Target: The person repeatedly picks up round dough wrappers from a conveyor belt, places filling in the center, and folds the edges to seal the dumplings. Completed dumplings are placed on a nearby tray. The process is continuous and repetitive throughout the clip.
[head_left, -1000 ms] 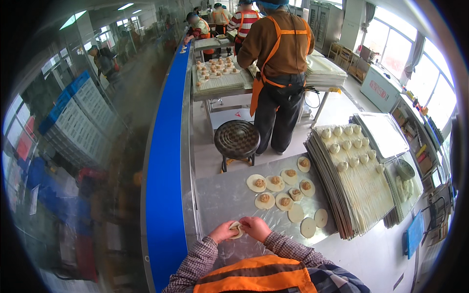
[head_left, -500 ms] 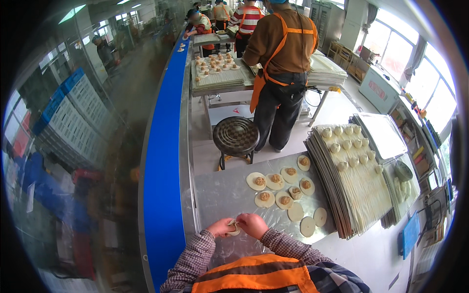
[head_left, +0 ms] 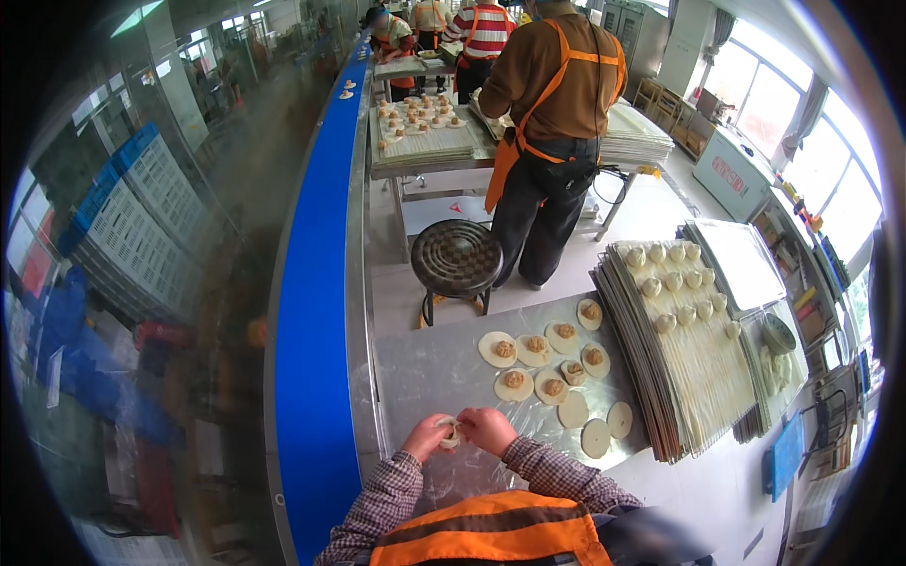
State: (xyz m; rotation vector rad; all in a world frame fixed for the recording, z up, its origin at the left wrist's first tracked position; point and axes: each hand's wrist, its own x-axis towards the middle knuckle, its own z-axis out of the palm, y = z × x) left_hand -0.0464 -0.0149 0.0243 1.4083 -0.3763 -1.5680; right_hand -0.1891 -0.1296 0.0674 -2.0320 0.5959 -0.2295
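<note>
My left hand [head_left: 427, 438] is closed around a small filled dough bun [head_left: 452, 439], low over the near part of the metal table [head_left: 415, 368]. With fingertips pinched at the bun's upper edge, my right hand [head_left: 488, 431] works on the same dough. Fingers hide part of the bun. To the right of my hands lie several round dough wrappers with brown filling [head_left: 514, 379], one of them partly gathered [head_left: 573, 372]. Nearer me are plain dough wrappers [head_left: 595, 439] without filling.
A blue conveyor belt [head_left: 316, 377] runs along the left. Right of the table stands a stack of trays [head_left: 703, 377], its top one bearing rows of closed buns [head_left: 674, 281]. A round stool [head_left: 457, 259] and a co-worker in an orange apron [head_left: 557, 94] are ahead.
Both hands stay on the bun, their fingers shifted slightly along its edge; the right hand has risen a little. Dough pieces on the belt have moved nearer. The co-worker ahead has shifted slightly.
</note>
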